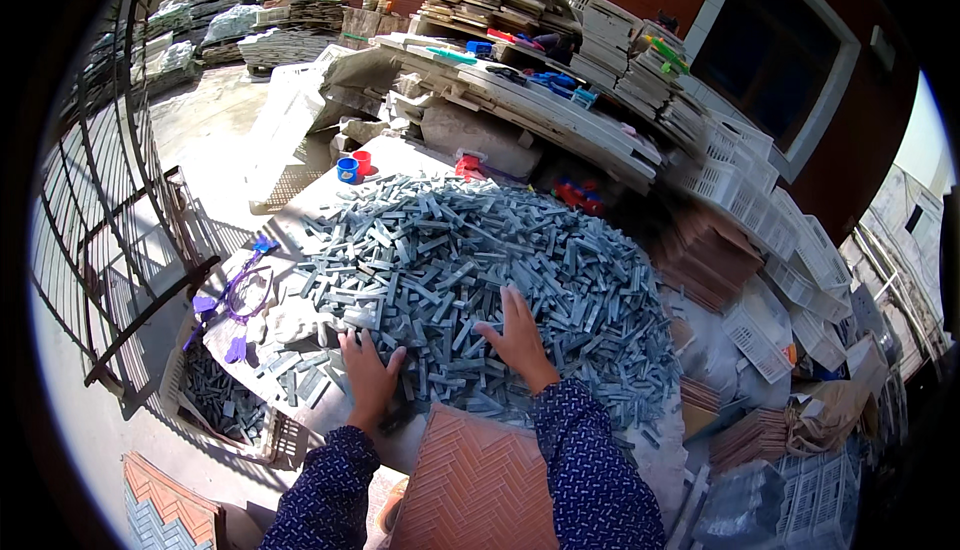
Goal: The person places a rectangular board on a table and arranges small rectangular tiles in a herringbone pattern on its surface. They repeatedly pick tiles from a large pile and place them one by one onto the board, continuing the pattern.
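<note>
A wide heap of small blue-grey stone strips (430, 240) covers the table in front of me. My left hand (370, 378) is at the heap's near left edge, thumb apart from its fingers, with nothing visible in it. My right hand (522, 342) reaches over the middle of the near side, open, fingertips at the strips; I cannot tell whether they touch. Between my forearms, at the table's near edge, lies a reddish-brown board with a herringbone pattern of slots (480, 480). Its upper edge meets the loose strips.
On the left hangs a purple cord (245, 295) beside a crate of grey strips (270, 430). Blue and red cups (348, 170) stand behind the heap. Stacked boards (500, 10) rise at the back; white plastic crates (735, 175) line the right. A metal railing (110, 210) stands left.
</note>
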The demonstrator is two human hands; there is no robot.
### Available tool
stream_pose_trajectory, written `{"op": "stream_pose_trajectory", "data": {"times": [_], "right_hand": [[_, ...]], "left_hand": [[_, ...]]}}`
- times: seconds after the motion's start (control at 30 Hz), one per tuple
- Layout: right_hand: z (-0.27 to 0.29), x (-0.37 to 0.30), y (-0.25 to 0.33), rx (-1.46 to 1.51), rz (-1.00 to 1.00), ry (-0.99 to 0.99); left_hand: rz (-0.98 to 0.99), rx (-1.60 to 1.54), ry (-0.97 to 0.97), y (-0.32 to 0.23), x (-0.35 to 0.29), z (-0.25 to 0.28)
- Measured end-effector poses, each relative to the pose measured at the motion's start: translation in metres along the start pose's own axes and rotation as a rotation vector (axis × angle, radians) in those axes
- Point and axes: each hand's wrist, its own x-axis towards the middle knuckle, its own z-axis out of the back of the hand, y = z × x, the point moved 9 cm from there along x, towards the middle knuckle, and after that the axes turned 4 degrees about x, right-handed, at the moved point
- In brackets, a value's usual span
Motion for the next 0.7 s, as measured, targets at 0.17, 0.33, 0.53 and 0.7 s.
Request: {"op": "stream_pose_trajectory", "data": {"times": [0.17, 0.33, 0.53, 0.7], "right_hand": [[-0.045, 0.078, 0.007, -0.171, -0.02, 0.095], [-0.06, 0.088, 0.018, -0.196, -0.031, -0.051], [-0.048, 0.067, 0.006, -0.062, 0.074, 0.105], [-0.037, 0.047, -0.019, -0.185, 0.05, 0.139]], "left_hand": [[0.069, -0.123, 0.068, -0.007, 0.011, -0.012], [0.028, -0.131, -0.013, -0.014, 0.008, -0.001], [-0.136, -0.602, 0.037, -0.07, 0.019, -0.01], [-0.269, -0.351, 0.142, -0.152, 0.005, -0.045]]}}
